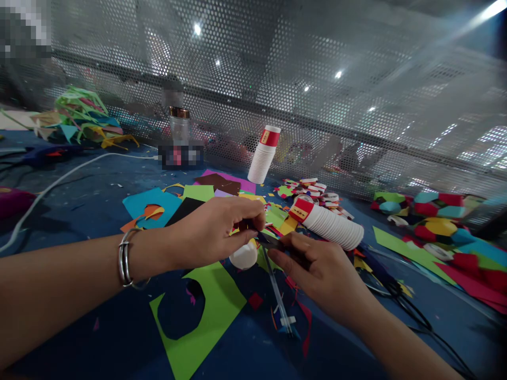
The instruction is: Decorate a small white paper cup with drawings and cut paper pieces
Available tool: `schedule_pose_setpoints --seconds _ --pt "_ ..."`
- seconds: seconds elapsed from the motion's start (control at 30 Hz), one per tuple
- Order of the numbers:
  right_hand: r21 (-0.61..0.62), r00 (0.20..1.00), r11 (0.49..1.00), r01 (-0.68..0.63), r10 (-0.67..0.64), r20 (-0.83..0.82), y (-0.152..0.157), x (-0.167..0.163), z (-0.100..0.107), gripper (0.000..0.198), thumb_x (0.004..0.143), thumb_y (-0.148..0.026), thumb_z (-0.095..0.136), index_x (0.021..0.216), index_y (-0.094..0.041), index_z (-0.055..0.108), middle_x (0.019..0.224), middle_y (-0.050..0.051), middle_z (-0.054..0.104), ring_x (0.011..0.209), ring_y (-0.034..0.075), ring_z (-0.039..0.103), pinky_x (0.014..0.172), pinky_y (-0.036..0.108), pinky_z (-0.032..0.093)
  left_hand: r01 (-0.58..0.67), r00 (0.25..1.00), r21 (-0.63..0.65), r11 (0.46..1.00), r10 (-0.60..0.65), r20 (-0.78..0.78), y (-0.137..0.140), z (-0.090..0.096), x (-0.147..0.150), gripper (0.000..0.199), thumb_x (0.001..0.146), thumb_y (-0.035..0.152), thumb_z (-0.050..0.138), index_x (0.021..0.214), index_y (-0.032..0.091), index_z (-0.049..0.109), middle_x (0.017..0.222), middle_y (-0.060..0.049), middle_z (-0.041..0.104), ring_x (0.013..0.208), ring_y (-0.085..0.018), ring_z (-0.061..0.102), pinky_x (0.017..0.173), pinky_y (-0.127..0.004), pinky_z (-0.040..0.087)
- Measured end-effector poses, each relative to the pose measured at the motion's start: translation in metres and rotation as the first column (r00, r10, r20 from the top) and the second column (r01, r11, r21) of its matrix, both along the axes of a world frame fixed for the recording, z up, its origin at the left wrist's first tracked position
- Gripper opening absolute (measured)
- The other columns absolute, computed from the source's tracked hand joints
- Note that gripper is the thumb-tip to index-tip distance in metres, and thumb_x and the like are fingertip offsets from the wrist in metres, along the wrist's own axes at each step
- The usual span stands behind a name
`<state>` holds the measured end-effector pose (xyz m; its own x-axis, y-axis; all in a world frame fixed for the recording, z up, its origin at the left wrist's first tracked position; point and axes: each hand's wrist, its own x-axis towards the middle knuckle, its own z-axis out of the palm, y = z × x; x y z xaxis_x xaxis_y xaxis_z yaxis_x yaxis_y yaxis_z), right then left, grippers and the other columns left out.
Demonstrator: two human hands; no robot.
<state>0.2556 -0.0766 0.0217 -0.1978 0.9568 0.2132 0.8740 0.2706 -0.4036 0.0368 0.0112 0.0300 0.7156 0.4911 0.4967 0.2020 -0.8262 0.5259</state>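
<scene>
Nearest the camera, two bare forearms (73, 274) are extended over a blue table (119, 359), with bangles (124, 258) worn on the left wrist. Between the forearms, a green sheet (222, 287) with a large rounded cut-out is laid flat.

Beyond the sheet, a small dark piece (271, 241) is held above the table, in the gap between the two hands. The left hand (214, 229) is curled, and the near end of the piece appears to be pinched between its thumb and forefinger. The right hand (322, 266) is also nearly closed; the opposite end is gripped between thumb and fingers. The exact nature of the piece cannot be told, as much of it is covered by the fingers.

Handling: the piece is judged to be light and thin. Whether it is stiff or soft cannot be confirmed. It is best taken by its outer ends, with light fingertip pressure, so that the middle is left free and creasing is avoided if it is paper.

A clear stick (277, 290) is positioned below the piece, and a white round object (243, 256) is placed beside the left hand. A stack of paper cups (335, 227) is laid on its side beyond the right hand; a second stack (263, 158) is stood farther back.
</scene>
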Motion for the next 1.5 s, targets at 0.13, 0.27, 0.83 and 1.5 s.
schedule_pose_setpoints --seconds 0.13,0.27,0.83,1.5 --pt "-0.005 1.0 1.0 0.006 -0.006 0.0 0.0 0.0 0.0 0.039 0.098 -0.052 0.049 0.072 -0.023 0.048 0.062 -0.001 0.051 0.057 0.016 0.047 0.055 0.033 0.03 0.001 1.0 0.061 0.998 0.0 -0.015 0.001 0.0 0.0 0.009 0.09 0.014 0.057 0.091 0.021 0.063 0.087 0.001 0.067 0.078 -0.013 0.059 0.07 -0.025 0.043" --pt "-0.013 1.0 1.0 0.003 -0.003 0.014 0.0 -0.001 0.0 0.039 0.099 -0.052 0.048 0.072 -0.023 0.048 0.063 -0.001 0.052 0.058 0.016 0.048 0.056 0.033 0.03 -0.001 1.0 0.098 0.995 0.003 -0.017 0.001 0.0 -0.001 0.009 0.09 0.014 0.058 0.092 0.02 0.064 0.086 0.002 0.066 0.078 -0.013 0.058 0.07 -0.025 0.042" --pt "0.015 0.997 1.0 -0.004 0.005 -0.081 -0.002 -0.002 0.002 0.037 0.1 -0.05 0.051 0.076 -0.023 0.054 0.064 -0.003 0.047 0.055 0.013 0.042 0.052 0.03 0.031 0.098 0.983 -0.478 0.873 -0.011 0.181 0.016 -0.002 -0.002 0.008 0.081 0.019 0.071 0.083 0.018 0.064 0.078 0.003 0.065 0.072 -0.01 0.06 0.068 -0.023 0.048" --pt "0.021 0.999 1.0 -0.002 0.003 -0.045 -0.004 0.002 0.007 0.038 0.1 -0.047 0.051 0.072 -0.021 0.053 0.062 -0.005 0.045 0.054 0.012 0.04 0.052 0.029 0.029 0.137 0.977 -0.703 0.698 0.023 0.213 0.018 -0.006 -0.001 0.018 0.074 0.018 0.08 0.079 0.015 0.063 0.08 0.002 0.069 0.076 -0.009 0.062 0.072 -0.023 0.049"
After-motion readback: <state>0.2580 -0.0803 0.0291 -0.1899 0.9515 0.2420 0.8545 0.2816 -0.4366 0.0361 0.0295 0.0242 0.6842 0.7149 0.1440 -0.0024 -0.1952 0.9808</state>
